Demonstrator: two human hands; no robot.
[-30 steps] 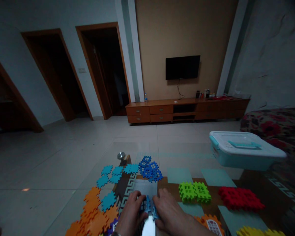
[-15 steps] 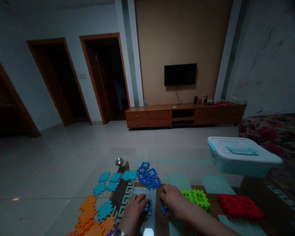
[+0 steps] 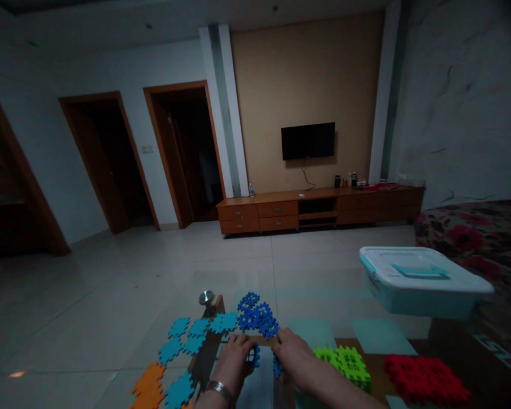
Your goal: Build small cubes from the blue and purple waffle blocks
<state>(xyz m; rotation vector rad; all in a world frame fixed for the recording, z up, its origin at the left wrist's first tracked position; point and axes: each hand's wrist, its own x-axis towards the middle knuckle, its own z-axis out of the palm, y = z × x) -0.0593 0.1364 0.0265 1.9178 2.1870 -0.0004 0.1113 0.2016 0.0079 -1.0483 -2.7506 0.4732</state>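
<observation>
My left hand and my right hand sit close together low in the view. Each grips the edge of a blue waffle-shaped plastic block, and my fingers hide most of the blue. Just beyond them lies a heap of darker blue blocks. Light blue blocks lie to the left, with orange ones near the bottom edge. Green blocks lie right of my right hand, and red ones farther right. A metal band circles my left wrist.
The blocks lie on a glass-topped table with a metal knob at its far end. A lidded plastic storage box stands to the right, before a floral-covered sofa. A low wooden cabinet stands beyond, under a wall-mounted television.
My view has tilted upward, so the room and table sit lower in the frame. My hands have drawn slightly apart, and the blue pieces stay in my fingers.
</observation>
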